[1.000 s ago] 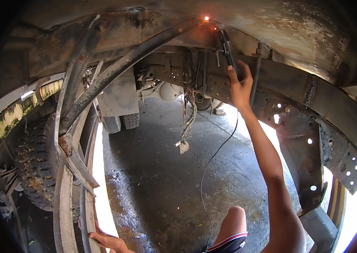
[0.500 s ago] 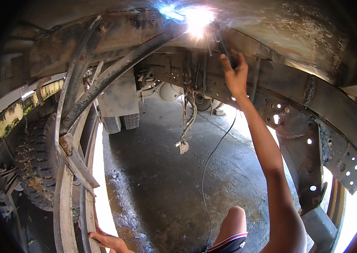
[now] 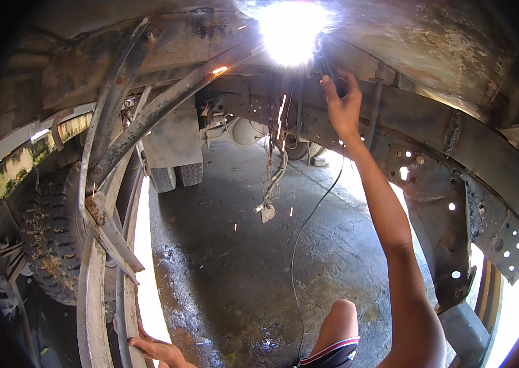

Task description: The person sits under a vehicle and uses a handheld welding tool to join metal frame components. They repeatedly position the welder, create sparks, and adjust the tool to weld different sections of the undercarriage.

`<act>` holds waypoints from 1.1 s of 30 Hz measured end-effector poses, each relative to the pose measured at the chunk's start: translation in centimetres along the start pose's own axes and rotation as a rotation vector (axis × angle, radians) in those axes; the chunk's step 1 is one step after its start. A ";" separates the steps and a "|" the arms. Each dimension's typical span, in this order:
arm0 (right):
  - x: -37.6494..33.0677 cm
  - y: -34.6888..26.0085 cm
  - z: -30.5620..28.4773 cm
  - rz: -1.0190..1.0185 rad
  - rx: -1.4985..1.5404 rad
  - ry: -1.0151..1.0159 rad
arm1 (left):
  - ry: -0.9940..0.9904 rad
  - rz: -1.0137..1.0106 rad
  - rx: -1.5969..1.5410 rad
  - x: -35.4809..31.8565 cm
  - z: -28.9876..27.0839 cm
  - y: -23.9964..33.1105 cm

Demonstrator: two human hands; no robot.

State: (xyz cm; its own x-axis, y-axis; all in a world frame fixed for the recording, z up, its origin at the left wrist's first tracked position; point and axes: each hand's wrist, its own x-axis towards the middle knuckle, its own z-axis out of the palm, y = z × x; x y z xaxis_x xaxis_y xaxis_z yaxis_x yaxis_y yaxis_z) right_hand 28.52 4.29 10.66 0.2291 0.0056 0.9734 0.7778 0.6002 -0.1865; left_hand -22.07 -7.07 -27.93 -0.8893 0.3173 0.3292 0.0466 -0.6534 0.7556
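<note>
Overhead, my right hand (image 3: pixel 343 105) grips a black welding electrode holder (image 3: pixel 328 66), its fingers wrapped round the handle. At the holder's tip a white welding arc (image 3: pixel 293 34) glares against the rusty metal underside, hiding the electrode and the joint. A thin black cable (image 3: pixel 311 221) hangs from my right hand down to the floor. Down at the lower left, my left hand (image 3: pixel 155 348) is wrapped round the edge of a long upright metal rail (image 3: pixel 123 319). A dark diagonal bar (image 3: pixel 167 107) runs up from the left frame toward the arc.
Treaded tyre (image 3: pixel 54 245) at left; a perforated steel frame beam (image 3: pixel 434 208) curves down the right. Loose wires and a hose (image 3: pixel 276 178) hang mid-space above the wet concrete floor (image 3: pixel 241 270). Farther back are a metal box (image 3: pixel 173 138) and more wheels. My knee (image 3: pixel 339 325) is below.
The arc has grown larger and brighter, and orange sparks now fly left and fall. My right hand has barely shifted; my left hand stays on the rail.
</note>
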 end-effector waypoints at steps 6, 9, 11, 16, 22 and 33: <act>0.4 0.8 0.2 -0.031 -0.033 0.001 | 0.024 0.031 -0.024 0.2 -0.1 -0.8; 0.4 0.7 0.2 -0.028 -0.008 -0.011 | 0.010 0.024 -0.015 0.5 -0.6 -1.5; 0.4 0.3 0.2 0.000 0.025 -0.015 | -0.020 0.028 -0.027 0.8 -1.0 -1.8; 0.1 -0.8 0.1 0.165 0.120 -0.042 | -0.056 0.009 -0.016 1.0 -1.1 -1.8; 0.2 0.5 0.0 -0.027 -0.023 -0.012 | -0.036 -0.005 -0.048 0.0 -0.7 -1.4; -3.4 0.2 -1.5 0.323 0.240 0.059 | -0.080 -0.023 0.020 0.7 -1.5 -2.2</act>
State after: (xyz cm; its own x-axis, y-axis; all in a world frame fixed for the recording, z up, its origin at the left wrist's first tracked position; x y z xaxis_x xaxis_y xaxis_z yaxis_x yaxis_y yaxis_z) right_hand 28.78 3.17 7.12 0.4780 0.1828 0.8591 0.5030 0.7449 -0.4383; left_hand -23.51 -6.47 -30.23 -0.8512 0.3866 0.3551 0.0360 -0.6319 0.7742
